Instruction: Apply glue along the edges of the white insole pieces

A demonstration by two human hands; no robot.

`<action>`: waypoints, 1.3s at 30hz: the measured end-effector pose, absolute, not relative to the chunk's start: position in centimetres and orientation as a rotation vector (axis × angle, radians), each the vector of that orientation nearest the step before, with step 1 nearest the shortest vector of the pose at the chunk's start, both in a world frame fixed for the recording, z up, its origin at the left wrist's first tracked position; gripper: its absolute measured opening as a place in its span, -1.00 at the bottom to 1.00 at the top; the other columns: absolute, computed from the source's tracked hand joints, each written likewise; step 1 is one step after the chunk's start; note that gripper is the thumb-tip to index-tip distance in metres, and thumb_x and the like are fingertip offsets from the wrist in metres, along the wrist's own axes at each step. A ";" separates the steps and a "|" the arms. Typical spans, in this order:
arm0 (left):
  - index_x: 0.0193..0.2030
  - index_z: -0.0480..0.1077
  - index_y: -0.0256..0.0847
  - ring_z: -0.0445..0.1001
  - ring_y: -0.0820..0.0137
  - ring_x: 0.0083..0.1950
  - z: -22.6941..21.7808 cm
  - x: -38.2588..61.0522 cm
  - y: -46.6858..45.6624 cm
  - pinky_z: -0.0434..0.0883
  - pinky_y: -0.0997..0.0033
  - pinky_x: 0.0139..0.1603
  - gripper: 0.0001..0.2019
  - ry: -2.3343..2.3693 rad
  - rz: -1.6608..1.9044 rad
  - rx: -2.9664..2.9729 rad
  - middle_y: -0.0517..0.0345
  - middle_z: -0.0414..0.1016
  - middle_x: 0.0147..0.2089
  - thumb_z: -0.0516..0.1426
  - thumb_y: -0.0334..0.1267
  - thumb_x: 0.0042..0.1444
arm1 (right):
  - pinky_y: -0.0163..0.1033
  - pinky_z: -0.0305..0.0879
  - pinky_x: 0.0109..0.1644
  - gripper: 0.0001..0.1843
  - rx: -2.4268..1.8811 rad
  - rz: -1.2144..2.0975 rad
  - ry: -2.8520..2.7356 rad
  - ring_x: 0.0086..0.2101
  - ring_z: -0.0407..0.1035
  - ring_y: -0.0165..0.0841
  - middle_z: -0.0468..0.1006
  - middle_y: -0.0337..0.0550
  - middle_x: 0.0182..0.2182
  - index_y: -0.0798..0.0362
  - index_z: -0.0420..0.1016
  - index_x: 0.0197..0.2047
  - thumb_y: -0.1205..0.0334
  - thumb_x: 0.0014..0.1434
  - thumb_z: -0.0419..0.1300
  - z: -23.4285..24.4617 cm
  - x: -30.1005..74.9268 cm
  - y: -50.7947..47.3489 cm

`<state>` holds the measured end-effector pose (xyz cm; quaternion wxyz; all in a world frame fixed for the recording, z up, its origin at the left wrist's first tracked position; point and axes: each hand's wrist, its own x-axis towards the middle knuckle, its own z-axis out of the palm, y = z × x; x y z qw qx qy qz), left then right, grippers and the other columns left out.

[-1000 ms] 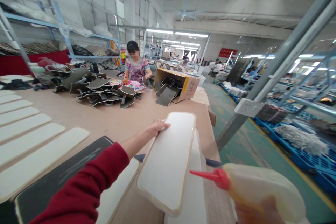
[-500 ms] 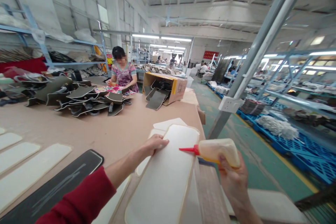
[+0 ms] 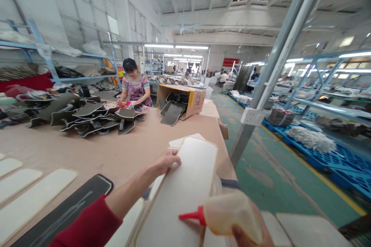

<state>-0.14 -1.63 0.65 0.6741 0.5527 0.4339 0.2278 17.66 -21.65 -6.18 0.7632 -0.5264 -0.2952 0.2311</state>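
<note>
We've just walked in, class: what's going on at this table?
The person's left hand holds the edge of a long white panel. The right hand grips a squeeze bottle, its red tip at the panel's face; contact is hard to tell. A black panel with pale streaks lies to the left. Across the table, a co-worker is behind dark pieces.

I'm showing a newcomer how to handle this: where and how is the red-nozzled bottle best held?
The bottle is probably best gripped around its wide rear body, coming from the right. It lies sideways in the right hand, its slim red nozzle pointing left over the white panel, so a rear grip keeps clear of the tip.
</note>
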 end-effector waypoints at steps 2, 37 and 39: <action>-0.49 0.33 -0.20 0.40 0.40 -0.39 1.2 0.0 -2.2 0.27 0.54 -0.51 -0.78 0.947 0.506 1.271 0.28 0.42 -0.48 0.09 -0.39 -0.43 | -0.26 0.44 -0.23 -0.26 -1.003 0.510 -0.523 -0.29 0.44 -0.22 0.52 -0.09 -0.26 0.07 0.41 -0.01 0.02 -0.25 0.50 -4.2 19.5 -19.8; -0.43 0.44 -0.26 0.44 0.33 -0.36 2.9 -1.8 -1.2 0.40 0.40 -0.31 -0.71 0.829 0.558 1.320 0.26 0.47 -0.52 0.09 -0.44 -0.43 | -0.28 0.41 -0.31 -0.26 -1.094 0.558 -0.615 -0.34 0.42 -0.24 0.53 -0.05 -0.27 0.10 0.41 -0.03 -0.07 -0.23 0.48 -3.8 18.3 -20.2; -0.44 0.43 -0.26 0.44 0.34 -0.36 2.7 -2.1 -1.1 0.39 0.42 -0.33 -0.72 0.843 0.575 1.314 0.25 0.46 -0.53 0.09 -0.45 -0.43 | -0.24 0.43 -0.29 -0.21 -1.201 0.581 -0.684 -0.28 0.43 -0.16 0.53 -0.02 -0.25 0.09 0.45 -0.05 -0.13 -0.31 0.49 -4.7 17.1 -21.2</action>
